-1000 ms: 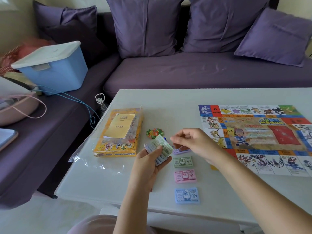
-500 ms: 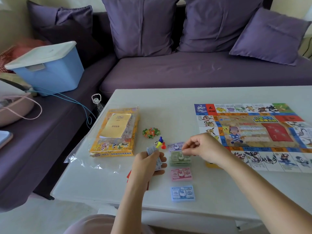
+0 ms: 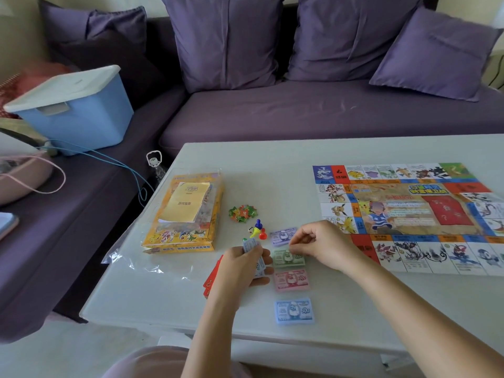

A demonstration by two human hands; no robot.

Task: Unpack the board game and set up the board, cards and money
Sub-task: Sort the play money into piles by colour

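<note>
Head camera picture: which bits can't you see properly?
Head view:
- Red cards: mostly hidden behind the left hand.
- Bills in that hand: fingers cover the numbers.
- Board: right side cut off by the picture edge; near corner partly hidden by the right hand.
- Die: too small to read.
- Right hand: whether it pinches a bill, its back hides.
</note>
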